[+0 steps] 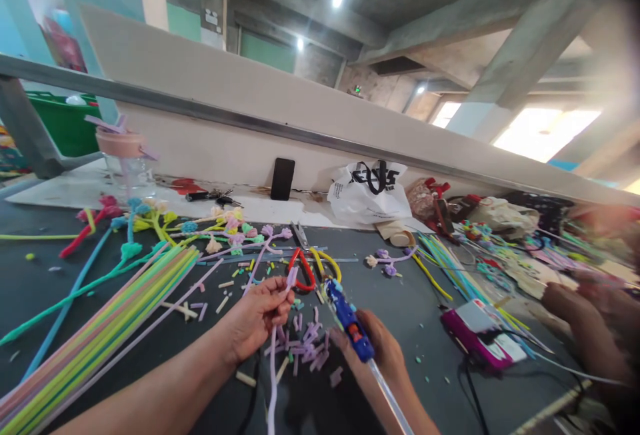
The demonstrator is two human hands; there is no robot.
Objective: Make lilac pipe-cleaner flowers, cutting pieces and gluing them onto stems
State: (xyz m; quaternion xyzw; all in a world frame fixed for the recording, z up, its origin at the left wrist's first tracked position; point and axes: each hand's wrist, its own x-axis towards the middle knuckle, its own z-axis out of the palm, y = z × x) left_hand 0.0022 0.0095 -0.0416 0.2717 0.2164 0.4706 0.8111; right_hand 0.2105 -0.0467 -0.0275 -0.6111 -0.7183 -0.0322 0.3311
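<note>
Between the thumb and fingers of my left hand [265, 315] is a lilac pipe cleaner [273, 375], its long tail hanging toward the table's near edge. My right hand [377, 355] is wrapped round a blue glue gun [345, 318], whose nozzle points up and away from me. A clear glue stick [387, 395] sticks out of the gun's back end. Beyond both hands lie scissors [301, 265] with red and yellow handles. Short cut lilac pieces [310, 342] are scattered on the dark table between my hands.
A bundle of coloured pipe cleaners [125, 322] lies at left, with finished fuzzy flowers [155, 222] behind it. A phone [283, 178] leans on the partition beside a white plastic bag [370, 192]. At right are a magenta box [480, 335] with cables and another person's blurred hand [575, 308].
</note>
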